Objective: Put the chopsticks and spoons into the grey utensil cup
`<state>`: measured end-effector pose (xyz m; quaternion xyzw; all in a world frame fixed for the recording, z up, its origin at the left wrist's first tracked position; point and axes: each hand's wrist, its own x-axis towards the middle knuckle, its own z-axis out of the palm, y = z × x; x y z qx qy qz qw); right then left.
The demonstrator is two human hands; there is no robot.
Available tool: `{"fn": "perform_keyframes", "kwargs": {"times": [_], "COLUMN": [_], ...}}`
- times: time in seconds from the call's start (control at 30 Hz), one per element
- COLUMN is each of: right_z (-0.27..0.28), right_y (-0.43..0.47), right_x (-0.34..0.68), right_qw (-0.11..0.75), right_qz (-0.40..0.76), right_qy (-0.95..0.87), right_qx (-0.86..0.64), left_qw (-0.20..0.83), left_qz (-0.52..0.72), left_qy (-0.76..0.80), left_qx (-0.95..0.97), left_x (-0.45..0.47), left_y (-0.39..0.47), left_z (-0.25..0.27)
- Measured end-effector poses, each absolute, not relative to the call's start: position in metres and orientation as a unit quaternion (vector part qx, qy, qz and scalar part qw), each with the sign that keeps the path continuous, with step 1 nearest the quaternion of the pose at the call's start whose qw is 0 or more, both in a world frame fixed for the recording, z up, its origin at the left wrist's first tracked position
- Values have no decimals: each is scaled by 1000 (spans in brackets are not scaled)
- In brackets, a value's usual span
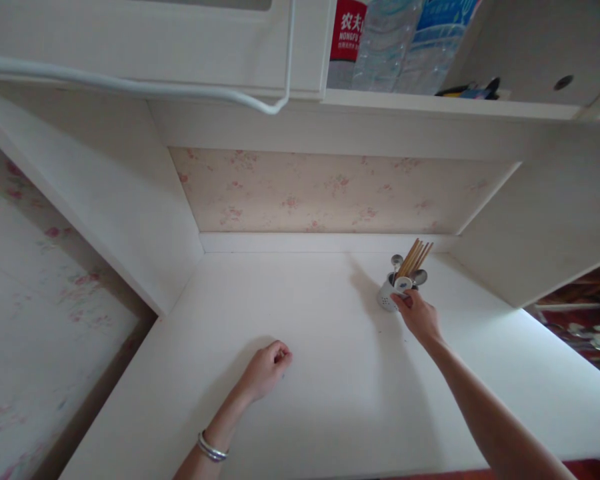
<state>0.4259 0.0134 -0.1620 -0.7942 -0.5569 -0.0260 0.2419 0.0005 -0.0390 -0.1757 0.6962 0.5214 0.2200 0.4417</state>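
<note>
At the back right of the white tabletop (320, 320) stands a pale utensil holder (386, 298) with small round holes. Wooden chopsticks (413, 259) lean up out of it, along with a metal spoon (397, 261) on the left and another metal spoon (419, 277) on the right. My right hand (419, 316) is at the holder's front, its thumb and fingers pinched on what looks like a white ceramic spoon (403, 284) with a blue mark. Nearer to me, my left hand (266, 369) is loosely curled with nothing visible in it.
White side panels (100, 180) and a floral back wall (310, 193) enclose the tabletop. Overhead, a shelf (430, 103) holds plastic bottles (387, 43). A white cable (130, 79) hangs across the upper left. Cluttered items (587, 333) show beyond the right edge.
</note>
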Motion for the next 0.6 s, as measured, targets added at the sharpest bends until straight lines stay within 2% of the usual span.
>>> {"fn": "perform_keyframes", "kwargs": {"times": [0.23, 0.6], "right_z": [-155, -135], "right_y": [11, -6], "right_x": [431, 421], "right_qw": [187, 212], "right_qz": [-11, 7], "right_qy": [-543, -545], "right_qx": [-819, -811], "left_qw": [434, 436], "left_qz": [217, 228], "left_qy": [527, 525], "left_qx": [698, 694], "left_x": [1, 1], "left_y": [-39, -38], "left_z": [-172, -172]}}
